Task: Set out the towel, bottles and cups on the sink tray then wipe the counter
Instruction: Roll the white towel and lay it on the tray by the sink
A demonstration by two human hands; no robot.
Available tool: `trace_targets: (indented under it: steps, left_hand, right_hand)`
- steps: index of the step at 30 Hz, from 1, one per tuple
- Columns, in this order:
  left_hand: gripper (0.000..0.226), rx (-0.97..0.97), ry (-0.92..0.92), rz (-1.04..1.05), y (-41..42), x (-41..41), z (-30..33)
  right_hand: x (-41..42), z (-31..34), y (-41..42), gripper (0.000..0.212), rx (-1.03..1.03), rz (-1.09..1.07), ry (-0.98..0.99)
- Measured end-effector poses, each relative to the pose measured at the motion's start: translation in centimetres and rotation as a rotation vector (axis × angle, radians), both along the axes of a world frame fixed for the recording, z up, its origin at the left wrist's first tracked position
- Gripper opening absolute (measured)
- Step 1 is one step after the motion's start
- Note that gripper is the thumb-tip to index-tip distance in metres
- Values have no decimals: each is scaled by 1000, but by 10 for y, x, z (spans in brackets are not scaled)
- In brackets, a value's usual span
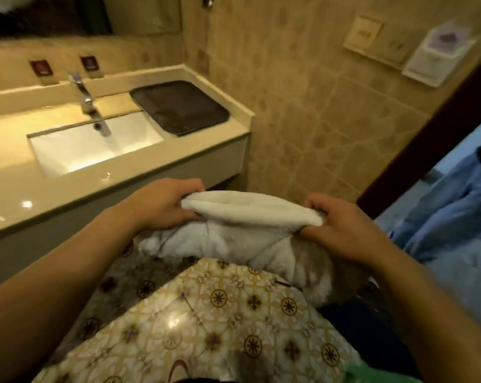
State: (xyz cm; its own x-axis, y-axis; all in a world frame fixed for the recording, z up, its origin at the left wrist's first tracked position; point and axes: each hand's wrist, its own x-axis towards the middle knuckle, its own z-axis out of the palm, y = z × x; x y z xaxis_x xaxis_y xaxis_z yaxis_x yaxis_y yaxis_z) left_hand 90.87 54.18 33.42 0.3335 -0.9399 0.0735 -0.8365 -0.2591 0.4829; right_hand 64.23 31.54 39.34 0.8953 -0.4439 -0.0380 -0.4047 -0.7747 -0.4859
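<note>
I hold a white towel (245, 230) stretched between both hands in front of the counter, below its front edge. My left hand (162, 203) grips the towel's left end and my right hand (341, 228) grips its right end; the rest of the cloth hangs folded beneath. A dark rectangular tray (178, 106) lies on the beige counter (26, 189) to the right of the sink (95, 145), with nothing on it. No bottles or cups are in view.
A chrome faucet (87, 103) stands behind the sink. A tiled wall (303, 106) rises right of the counter, with a switch plate (363, 34) and a notice (438, 56) on it. A doorway with a person in blue (455, 211) is at the right. Patterned floor lies below.
</note>
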Motion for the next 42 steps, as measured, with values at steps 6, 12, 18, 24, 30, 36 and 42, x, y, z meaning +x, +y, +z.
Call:
trace_targets:
  steps: [6,12,18,24,30,36,42]
  left_hand:
    - [39,48,-54,177,64,98,14]
    - [36,87,-97,294,81,157,24]
    - [25,177,-157,393,38,207,32]
    - [25,255,-314,454,-50,263,57]
    - [24,306,-489,423,-134,329,74]
    - [27,362,-541,373,-208,403,77]
    - [34,375,-585,309,-275,505,48]
  right_hand:
    - [129,-10,32,23,18,175,-21]
    - [215,-25,27,27,35,309,-47]
    - [286,-54,-28,26,135,368,-61]
    - [358,-71,-114,28,293,377,-89]
    - [429,-76,-186,69,338,371,-45]
    - [490,-85,-234,62,466,308,-8]
    - [561,-104,-263,50,527,189,51]
